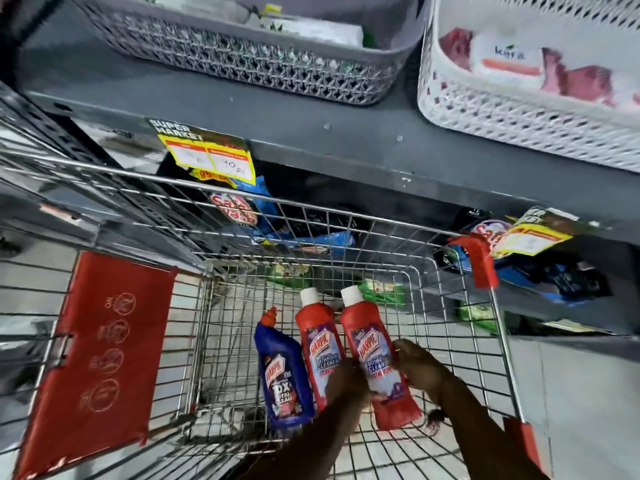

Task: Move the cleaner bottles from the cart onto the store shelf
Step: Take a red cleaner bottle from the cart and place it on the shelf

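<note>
Picking the right red bottle out of the cart, both hands on it.

Left to right: blue bottle [284, 379] and a second red bottle [320, 348] lie in the cart [460, 341], untouched. My left hand [346, 379] and right hand [417, 363] each have a grip closed on the sides of the red bottle [375, 355], cap pointing away toward the shelf [311, 129]. Step looks like first pickup; next I'd lift it clear of the cart rim and stand it on the shelf, where baskets crowd the space.
</note>
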Tool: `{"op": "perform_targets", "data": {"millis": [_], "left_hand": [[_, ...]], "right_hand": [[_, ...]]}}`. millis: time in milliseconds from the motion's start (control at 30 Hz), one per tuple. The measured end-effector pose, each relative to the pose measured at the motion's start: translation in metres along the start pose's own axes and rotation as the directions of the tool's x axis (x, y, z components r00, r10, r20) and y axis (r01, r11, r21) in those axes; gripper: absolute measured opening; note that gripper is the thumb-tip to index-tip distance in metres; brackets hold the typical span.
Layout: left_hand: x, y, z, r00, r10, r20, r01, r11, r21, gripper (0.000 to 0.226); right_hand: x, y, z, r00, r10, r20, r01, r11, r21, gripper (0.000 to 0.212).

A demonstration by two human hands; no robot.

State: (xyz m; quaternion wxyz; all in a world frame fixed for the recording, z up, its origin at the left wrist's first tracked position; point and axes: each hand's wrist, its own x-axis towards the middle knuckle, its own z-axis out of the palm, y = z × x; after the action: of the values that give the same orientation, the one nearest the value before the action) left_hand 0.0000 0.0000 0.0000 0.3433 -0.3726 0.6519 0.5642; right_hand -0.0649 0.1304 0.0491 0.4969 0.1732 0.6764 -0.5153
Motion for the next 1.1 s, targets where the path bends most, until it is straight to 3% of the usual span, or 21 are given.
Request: {"op": "perform_targets", "data": {"millis": [100, 200, 300, 367, 433, 500, 567, 633, 733, 933, 1100], "left_hand": [[-0.034, 0.019, -0.019, 0.996, 0.074, -0.057, -0.078, 0.995, -0.055, 0.016], [-0.075, 0.041, -0.046, 0.973, 0.216, -0.085, -0.224, 0.968, -0.109, 0.013], [-0.113, 0.061, -0.077, 0.933, 0.347, -0.095, -0.357, 0.925, -0.127, 0.010], [-0.135, 0.076, -0.097, 0.903, 0.415, -0.107, -0.428, 0.889, -0.161, 0.006], [-0.172, 0.097, -0.117, 0.862, 0.493, -0.119, -0.507, 0.829, -0.237, 0.018], [-0.216, 0.124, -0.133, 0.815, 0.572, -0.090, -0.572, 0.770, -0.282, 0.008], [-0.241, 0.148, -0.146, 0.750, 0.653, -0.104, -0.646, 0.691, -0.324, 0.006], [-0.280, 0.176, -0.163, 0.689, 0.709, -0.148, -0.713, 0.630, -0.308, 0.020], [-0.341, 0.220, -0.185, 0.584, 0.800, -0.137, -0.794, 0.527, -0.303, 0.020], [-0.473, 0.322, -0.227, 0.300, 0.938, -0.174, -0.948, 0.273, -0.164, 0.028], [-0.566, 0.379, -0.235, 0.150, 0.983, -0.102, -0.984, 0.138, -0.116, 0.027]], "right_hand": [[-0.035, -0.021, 0.005, 1.000, -0.030, -0.003, 0.030, 0.994, 0.110, 0.028], [-0.065, -0.035, 0.009, 0.993, -0.112, -0.035, 0.116, 0.979, 0.168, 0.039], [-0.106, -0.058, 0.023, 0.968, -0.246, -0.046, 0.251, 0.949, 0.189, 0.036], [-0.134, -0.078, 0.035, 0.938, -0.338, -0.072, 0.346, 0.918, 0.193, 0.037], [-0.171, -0.102, 0.051, 0.900, -0.425, -0.101, 0.436, 0.880, 0.185, 0.048], [-0.206, -0.132, 0.064, 0.849, -0.513, -0.126, 0.527, 0.834, 0.159, 0.053], [-0.233, -0.163, 0.071, 0.787, -0.599, -0.148, 0.615, 0.779, 0.119, 0.038], [-0.271, -0.197, 0.081, 0.713, -0.680, -0.172, 0.697, 0.714, 0.063, 0.031], [-0.329, -0.248, 0.091, 0.586, -0.785, -0.200, 0.797, 0.603, -0.031, 0.033], [-0.459, -0.342, 0.105, 0.315, -0.921, -0.228, 0.927, 0.350, -0.134, 0.034], [-0.542, -0.385, 0.106, 0.168, -0.948, -0.271, 0.957, 0.223, -0.186, 0.033]]}}
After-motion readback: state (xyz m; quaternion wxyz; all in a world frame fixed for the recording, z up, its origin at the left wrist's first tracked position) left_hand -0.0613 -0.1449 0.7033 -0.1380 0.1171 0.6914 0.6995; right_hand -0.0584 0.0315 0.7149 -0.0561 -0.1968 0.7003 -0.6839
